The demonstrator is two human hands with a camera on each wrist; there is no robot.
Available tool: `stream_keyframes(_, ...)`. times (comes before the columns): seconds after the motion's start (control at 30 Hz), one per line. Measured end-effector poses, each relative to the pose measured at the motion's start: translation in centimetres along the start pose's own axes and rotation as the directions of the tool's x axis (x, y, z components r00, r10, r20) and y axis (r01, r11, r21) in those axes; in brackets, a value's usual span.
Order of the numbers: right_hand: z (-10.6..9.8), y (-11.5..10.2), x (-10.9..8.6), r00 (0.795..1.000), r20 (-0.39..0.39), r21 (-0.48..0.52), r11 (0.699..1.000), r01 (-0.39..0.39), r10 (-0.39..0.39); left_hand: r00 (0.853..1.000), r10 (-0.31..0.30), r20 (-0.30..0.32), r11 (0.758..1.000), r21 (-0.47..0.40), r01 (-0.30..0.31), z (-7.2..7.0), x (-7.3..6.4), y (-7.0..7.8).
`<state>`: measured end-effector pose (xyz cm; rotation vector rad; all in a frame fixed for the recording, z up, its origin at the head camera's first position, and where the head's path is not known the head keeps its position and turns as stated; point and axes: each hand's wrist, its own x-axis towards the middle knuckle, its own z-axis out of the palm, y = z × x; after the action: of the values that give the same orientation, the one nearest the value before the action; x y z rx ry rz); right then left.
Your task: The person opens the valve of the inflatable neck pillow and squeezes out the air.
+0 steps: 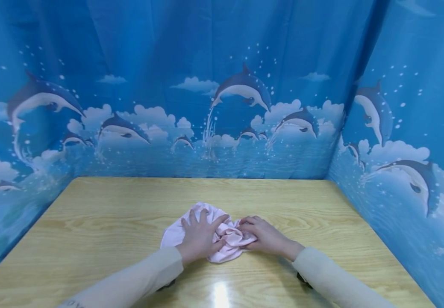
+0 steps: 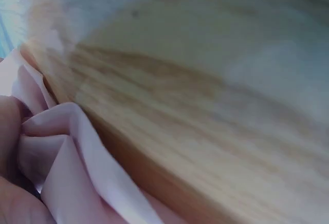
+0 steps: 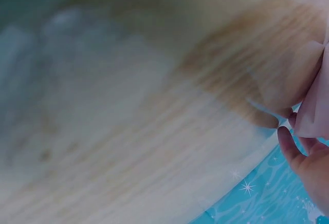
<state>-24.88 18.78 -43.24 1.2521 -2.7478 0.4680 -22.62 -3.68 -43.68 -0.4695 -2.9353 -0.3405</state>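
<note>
A light pink cloth (image 1: 232,236) lies crumpled on the wooden table in front of the person, its left part spread flatter and its right part bunched into folds. My left hand (image 1: 199,239) rests on the cloth with fingers spread, the thumb alongside the bunched folds. At the right end, my right hand (image 1: 268,237) grips the bunched cloth between curled fingers and thumb. Close up in the left wrist view, folds of the cloth (image 2: 77,183) stand beside the fingers. The right wrist view catches the cloth (image 3: 313,106) only at its right edge, by the fingertips.
The wooden table (image 1: 129,205) extends on all sides of the cloth, with a bright light reflection near its front. Blue curtains (image 1: 175,51) printed with dolphins and clouds hang behind the table and along its left and right sides.
</note>
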Motion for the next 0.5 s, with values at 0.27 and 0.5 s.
stream_keyframes(0.27, -0.15, 0.14, -0.16, 1.0, -0.021, -0.027, 1.0, 0.002, -0.003, 1.0, 0.012, 0.019, 0.995, 0.099, -0.013, 0.07, -0.12, 0.05)
stream_keyframes(0.5, -0.17, 0.04, -0.31, 1.0, -0.006, -0.028, 1.0, -0.01, 0.01, 0.998, 0.015, 0.062, 0.982, 0.187, -0.026, -0.16, -0.36, 0.3)
